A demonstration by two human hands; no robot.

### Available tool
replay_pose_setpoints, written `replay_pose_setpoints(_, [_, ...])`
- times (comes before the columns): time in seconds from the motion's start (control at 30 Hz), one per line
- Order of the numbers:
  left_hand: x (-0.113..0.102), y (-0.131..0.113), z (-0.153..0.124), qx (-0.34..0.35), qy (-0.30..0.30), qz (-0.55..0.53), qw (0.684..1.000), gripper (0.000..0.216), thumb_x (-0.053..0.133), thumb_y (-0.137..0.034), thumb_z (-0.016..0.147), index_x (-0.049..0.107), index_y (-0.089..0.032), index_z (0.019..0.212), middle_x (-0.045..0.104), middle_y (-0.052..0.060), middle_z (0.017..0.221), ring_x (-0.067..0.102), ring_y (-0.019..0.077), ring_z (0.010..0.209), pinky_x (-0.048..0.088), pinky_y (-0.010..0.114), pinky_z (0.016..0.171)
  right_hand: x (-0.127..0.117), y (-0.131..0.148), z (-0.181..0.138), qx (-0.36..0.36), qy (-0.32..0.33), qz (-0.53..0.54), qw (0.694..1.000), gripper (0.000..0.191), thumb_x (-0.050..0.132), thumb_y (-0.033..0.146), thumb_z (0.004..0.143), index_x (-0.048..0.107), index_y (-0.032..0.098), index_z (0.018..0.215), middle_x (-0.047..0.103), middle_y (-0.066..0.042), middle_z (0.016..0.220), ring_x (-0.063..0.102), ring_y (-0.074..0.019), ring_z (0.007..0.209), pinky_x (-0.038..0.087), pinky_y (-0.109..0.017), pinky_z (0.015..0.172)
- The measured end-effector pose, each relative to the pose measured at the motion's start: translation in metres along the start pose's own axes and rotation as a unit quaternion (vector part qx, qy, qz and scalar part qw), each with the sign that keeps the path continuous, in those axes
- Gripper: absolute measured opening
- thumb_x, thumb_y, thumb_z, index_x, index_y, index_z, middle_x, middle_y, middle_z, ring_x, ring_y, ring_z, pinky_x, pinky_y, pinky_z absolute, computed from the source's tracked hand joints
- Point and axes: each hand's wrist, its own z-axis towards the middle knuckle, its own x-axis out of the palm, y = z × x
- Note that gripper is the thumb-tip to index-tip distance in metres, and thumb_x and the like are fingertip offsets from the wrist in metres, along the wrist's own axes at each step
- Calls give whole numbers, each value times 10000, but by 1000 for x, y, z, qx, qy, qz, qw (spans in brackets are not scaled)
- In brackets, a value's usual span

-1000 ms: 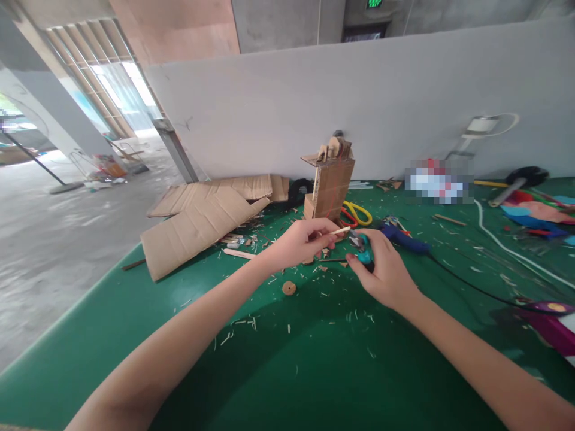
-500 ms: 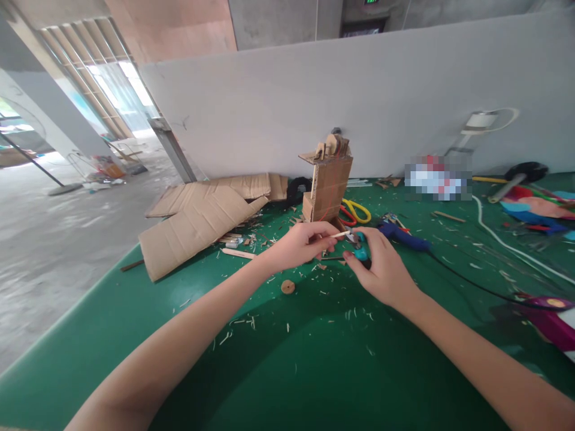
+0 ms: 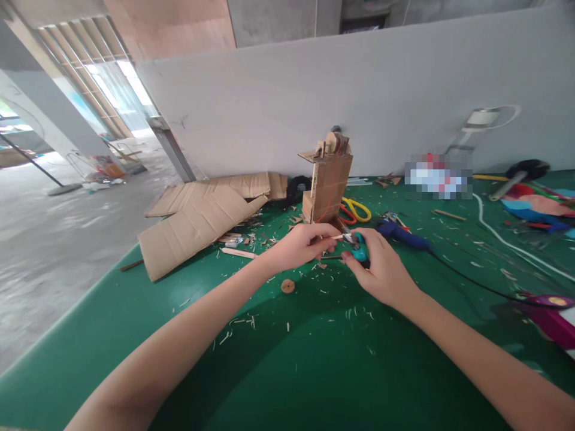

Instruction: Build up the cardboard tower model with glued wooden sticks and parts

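Note:
My left hand pinches a thin pale wooden stick between thumb and fingers. My right hand is closed around teal-handled cutting pliers. Their metal jaws meet the right end of the stick; whether the jaws are fully closed is too small to tell. Just behind the hands stands an upright cardboard structure with round pieces on top. A small cardboard disc with a centre hole lies on the table in front of my left hand.
Cardboard sheets lie at the left of the green table. Scissors with yellow and red handles rest behind my right hand. A blue corded tool lies to the right, its black cable trailing. Wood shavings are scattered about.
The plier jaws now sit further left along the stick, closer to my left fingers, and less of the stick shows. Both hands have otherwise barely moved.

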Motion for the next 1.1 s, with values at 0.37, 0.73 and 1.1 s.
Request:
replay_pose_setpoints(0.37, [6, 3, 1, -3, -27, 16, 999, 129, 463, -238, 872, 569, -164, 863, 619, -10, 732, 456, 55, 532, 376, 200, 517, 0, -2, -1, 13, 1, -12, 1000, 201, 492, 347, 843, 491, 199, 978, 597, -88, 867, 574, -245, 803, 440, -362, 686])
replay_pose_setpoints(0.73, [4, -2, 1, 4, -26, -2, 1000, 157, 448, -260, 889, 563, -158, 858, 607, -6, 721, 442, 55, 528, 360, 199, 512, -4, 3, -2, 37, 12, -24, 999, 161, 504, 368, 842, 497, 212, 800, 534, -3, 597, 508, -164, 524, 363, -285, 522])
replay_pose_setpoints(1.1, [2, -6, 0, 1, -19, -52, 998, 223, 413, -283, 907, 581, -144, 955, 578, 1, 707, 441, 57, 523, 369, 196, 483, -1, 5, -1, 75, 4, -7, 997, 181, 509, 386, 832, 471, 217, 782, 534, -3, 606, 499, -167, 537, 363, -291, 528])
